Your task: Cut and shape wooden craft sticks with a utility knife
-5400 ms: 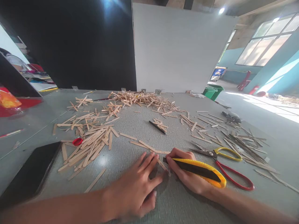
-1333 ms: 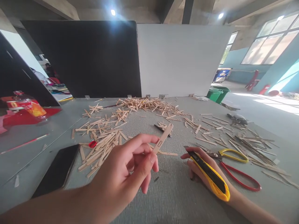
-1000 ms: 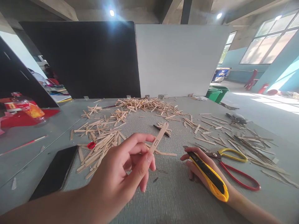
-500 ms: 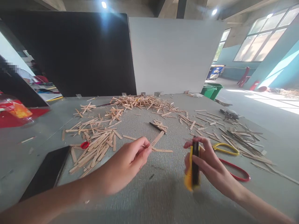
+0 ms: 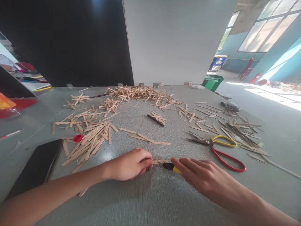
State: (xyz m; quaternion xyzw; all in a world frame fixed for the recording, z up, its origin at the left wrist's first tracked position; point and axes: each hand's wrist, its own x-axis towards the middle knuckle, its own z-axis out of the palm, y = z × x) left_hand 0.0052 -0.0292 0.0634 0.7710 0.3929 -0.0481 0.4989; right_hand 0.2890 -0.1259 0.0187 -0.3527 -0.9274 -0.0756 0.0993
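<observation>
Two hands sit low on the grey table (image 5: 145,204). My left hand (image 5: 131,164) is curled shut, pinning a wooden stick (image 5: 160,162) flat. My right hand (image 5: 202,179) is closed round a yellow utility knife (image 5: 172,168), tip at the stick's end. Just beyond, scissors (image 5: 221,149) lie to the right, with a black phone (image 5: 35,164) and a loose stick pile (image 5: 91,141) to the left. Further back there's a black pen (image 5: 155,120), then a bigger heap of sticks (image 5: 138,93) by the white board (image 5: 174,40)

craft stick (image 5: 160,162) flat on table (image 5: 150,202), between left hand (image 5: 131,164) and right hand (image 5: 203,179) | utility knife (image 5: 172,167) under right hand, tip at stick | scissors (image 5: 219,148) right of hands | stick heap (image 5: 91,141), phone (image 5: 35,166) left | pen (image 5: 155,120) behind
</observation>
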